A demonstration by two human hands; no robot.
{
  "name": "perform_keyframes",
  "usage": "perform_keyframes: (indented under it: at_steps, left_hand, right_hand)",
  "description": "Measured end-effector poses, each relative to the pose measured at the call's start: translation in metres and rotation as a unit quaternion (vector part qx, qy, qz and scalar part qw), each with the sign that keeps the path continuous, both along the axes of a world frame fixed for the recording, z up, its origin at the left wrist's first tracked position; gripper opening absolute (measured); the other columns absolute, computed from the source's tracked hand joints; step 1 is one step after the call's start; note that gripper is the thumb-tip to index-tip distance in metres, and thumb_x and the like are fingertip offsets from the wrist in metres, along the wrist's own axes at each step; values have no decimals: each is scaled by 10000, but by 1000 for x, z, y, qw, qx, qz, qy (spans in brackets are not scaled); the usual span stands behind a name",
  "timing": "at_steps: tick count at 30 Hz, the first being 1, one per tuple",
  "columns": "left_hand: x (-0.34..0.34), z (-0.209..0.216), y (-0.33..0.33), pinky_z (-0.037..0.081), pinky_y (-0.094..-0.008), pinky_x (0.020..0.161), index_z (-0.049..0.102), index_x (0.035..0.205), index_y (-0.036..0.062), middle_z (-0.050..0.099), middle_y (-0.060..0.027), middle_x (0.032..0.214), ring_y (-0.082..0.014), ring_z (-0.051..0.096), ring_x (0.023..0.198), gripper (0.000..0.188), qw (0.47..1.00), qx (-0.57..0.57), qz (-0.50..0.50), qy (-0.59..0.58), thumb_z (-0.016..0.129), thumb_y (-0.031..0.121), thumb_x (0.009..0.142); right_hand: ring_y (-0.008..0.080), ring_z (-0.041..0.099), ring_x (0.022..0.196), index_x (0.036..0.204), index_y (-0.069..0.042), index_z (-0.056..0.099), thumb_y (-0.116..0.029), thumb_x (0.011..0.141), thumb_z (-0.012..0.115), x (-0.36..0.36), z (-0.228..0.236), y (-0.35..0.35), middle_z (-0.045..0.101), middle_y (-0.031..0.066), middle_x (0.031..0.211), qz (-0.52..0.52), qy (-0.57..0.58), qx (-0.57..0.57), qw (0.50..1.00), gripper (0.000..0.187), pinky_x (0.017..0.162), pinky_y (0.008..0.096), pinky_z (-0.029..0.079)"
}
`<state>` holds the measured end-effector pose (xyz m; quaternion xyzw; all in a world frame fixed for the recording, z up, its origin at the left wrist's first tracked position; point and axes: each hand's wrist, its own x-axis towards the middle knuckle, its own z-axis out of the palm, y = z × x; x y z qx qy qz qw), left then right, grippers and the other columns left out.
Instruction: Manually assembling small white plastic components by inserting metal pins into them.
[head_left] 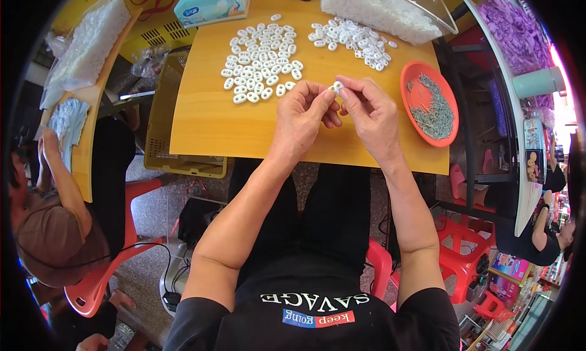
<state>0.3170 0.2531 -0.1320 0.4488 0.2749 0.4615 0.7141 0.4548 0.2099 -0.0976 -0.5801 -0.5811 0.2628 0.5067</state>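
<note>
Above the front part of the table, my left hand (300, 112) and my right hand (373, 114) meet, both closed. Their fingertips pinch one small white plastic piece (337, 86) between them, partly hidden by the thumbs. To the left of my hands lie many white oval plastic pieces (259, 74) with two dark holes each, spread in a loose group. A heap of smaller white plastic pieces (360, 43) sits just beyond my right hand. Right of that hand, an orange oval plate (417, 97) holds a pile of small grey metal parts (436, 116).
The yellow wooden table (207, 116) also carries a tissue pack (212, 3) and a clear bin (378, 12) of white pieces. A yellow crate (183, 162) stands at its left. A co-worker (61, 229) works at the left table; red stools (461, 253) stand right.
</note>
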Motion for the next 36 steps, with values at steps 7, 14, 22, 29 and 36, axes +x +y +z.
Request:
perform_keyframes:
  at_steps: [7,14,22,29,36]
  left_hand:
    - [0,0,2,483,-229,547,555,926,-18,655,-91,774,-114,607,611,137,1000,6,3,4,572,112,965]
    - [1,1,4,476,-243,570,566,944,-14,642,-86,794,-113,594,626,136,1000,2,7,-11,568,120,969]
    - [-3,4,-7,462,-245,728,588,1125,0,621,-39,1005,-96,564,852,273,999,48,-7,-12,553,236,993]
    - [-2,16,-20,386,-282,989,564,1251,36,508,-64,1294,-150,486,1179,288,991,97,-60,-71,474,170,1013]
    - [-1,11,-24,360,-325,1024,599,1081,37,537,-71,1223,-158,484,1165,195,974,107,-77,-184,536,198,990]
  right_hand:
    - [127,631,770,1069,13,671,-12,897,621,-4,-6,4,630,78,891,9,-12,56,998,181,663,247,517]
    - [122,635,784,1062,23,664,-36,903,626,-4,-9,7,642,69,908,-5,52,32,998,174,686,250,525]
    - [96,621,816,1261,30,520,-53,920,616,5,7,-1,649,57,949,87,313,-40,945,364,722,255,528]
    - [132,631,920,1479,-83,249,-12,922,587,-11,19,-13,639,74,1031,135,468,-62,871,655,804,291,538]
    - [145,591,1013,1528,-112,182,-19,882,612,-14,18,-20,579,53,1086,176,466,-66,865,782,930,342,482]
